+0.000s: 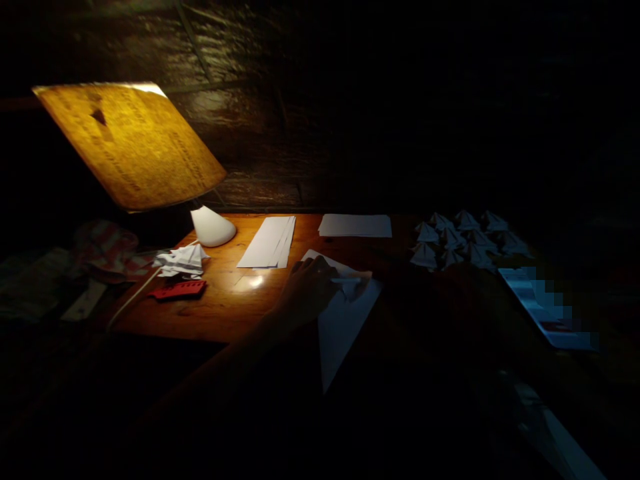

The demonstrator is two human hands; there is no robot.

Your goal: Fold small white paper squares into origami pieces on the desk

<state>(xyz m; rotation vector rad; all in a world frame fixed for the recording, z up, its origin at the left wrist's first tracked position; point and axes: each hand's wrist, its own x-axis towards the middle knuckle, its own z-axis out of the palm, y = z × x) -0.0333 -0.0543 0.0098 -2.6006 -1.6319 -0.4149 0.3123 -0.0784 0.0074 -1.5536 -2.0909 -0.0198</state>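
A white sheet of paper [345, 327], folded to a point at its near end, lies at the table's front edge, its tip jutting out over the dark. My left hand [313, 283] is on its upper left part, fingers bent over the paper and holding it. Beside the fingers is a small raised, creased part of the sheet. My right hand [457, 287] is only a faint shape in deep shadow, right of the sheet and near the folded paper pieces [475, 247]. Its fingers are hidden by the dark.
A lamp's yellow shade [135, 147] leans over the table [235, 307] on a white base [213, 227]. Behind the hand lie two paper stacks [267, 243] [355, 225]. Crumpled paper [183, 260] and a red object [179, 290] sit left; a lit screen [540, 307] is right.
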